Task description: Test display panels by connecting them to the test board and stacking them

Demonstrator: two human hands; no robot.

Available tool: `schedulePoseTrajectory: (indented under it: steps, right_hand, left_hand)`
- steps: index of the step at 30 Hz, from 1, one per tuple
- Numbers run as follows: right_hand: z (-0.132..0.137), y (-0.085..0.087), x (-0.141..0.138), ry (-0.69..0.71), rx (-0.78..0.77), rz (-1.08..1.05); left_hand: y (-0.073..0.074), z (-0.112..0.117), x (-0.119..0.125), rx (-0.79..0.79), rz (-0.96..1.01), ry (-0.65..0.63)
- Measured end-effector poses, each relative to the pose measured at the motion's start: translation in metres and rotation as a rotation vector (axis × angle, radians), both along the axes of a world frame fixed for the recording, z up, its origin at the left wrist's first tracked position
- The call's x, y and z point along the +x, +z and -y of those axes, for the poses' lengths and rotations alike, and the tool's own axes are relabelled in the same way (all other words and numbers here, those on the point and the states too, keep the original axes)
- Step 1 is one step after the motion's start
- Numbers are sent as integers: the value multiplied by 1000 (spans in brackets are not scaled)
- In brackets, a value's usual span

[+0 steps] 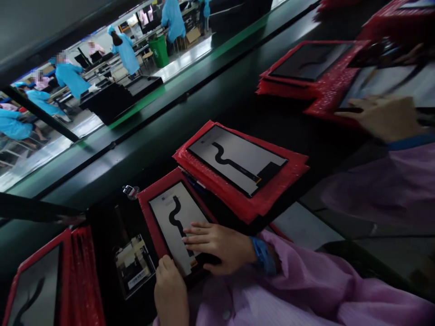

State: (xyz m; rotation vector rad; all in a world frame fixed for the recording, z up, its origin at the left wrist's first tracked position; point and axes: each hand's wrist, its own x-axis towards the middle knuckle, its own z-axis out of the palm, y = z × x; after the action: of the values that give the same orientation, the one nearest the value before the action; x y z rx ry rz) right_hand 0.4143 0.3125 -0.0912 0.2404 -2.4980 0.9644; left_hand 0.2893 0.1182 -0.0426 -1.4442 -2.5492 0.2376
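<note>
A flat display panel (173, 206) with a grey back and a curved black flex cable lies on a red bubble-wrap bag (154, 222) in front of me. My right hand (220, 246), a blue band at its wrist, rests over the panel's right side, fingers stretched flat across the lower cable. At the panel's lower left edge, my left hand (171, 290) is closed with curled fingers; its fingertips are hidden. Just left of it sits a small opened device with a barcode label (136, 267). Another panel (234, 158) lies on a stack of red bags (217, 194) beyond.
More red-bagged panels stand at the lower left (81, 276) and upper right (302, 61). A co-worker's hand (387, 115) reaches over a panel on the right. A pen (192, 176) lies between the stacks. A dark green ledge (142, 131) runs behind; people in blue work beyond.
</note>
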Motion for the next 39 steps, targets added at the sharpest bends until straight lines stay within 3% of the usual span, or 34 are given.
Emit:
schedulePoseTrajectory:
  steps: [10, 16, 19, 24, 28, 33, 39]
  right_hand:
    - [-3, 5, 5, 2, 48, 12]
    - [-4, 12, 12, -8, 91, 17]
    - [-1, 15, 17, -26, 106, 18]
    - [2, 18, 23, -57, 148, -19]
    - [2, 21, 26, -62, 178, -19]
    - [3, 21, 27, -75, 195, -29]
    - [4, 19, 28, -66, 120, -7]
  left_hand:
    - [4, 3, -7, 225, 108, -88]
    - [9, 2, -8, 210, 277, -6]
    - [18, 1, -7, 251, 463, 111]
    - [33, 1, -7, 545, 823, 332]
    - [37, 0, -4, 743, 1250, 503]
    - [35, -3, 0, 884, 1567, 527]
    - [37, -6, 1, 905, 1634, 528]
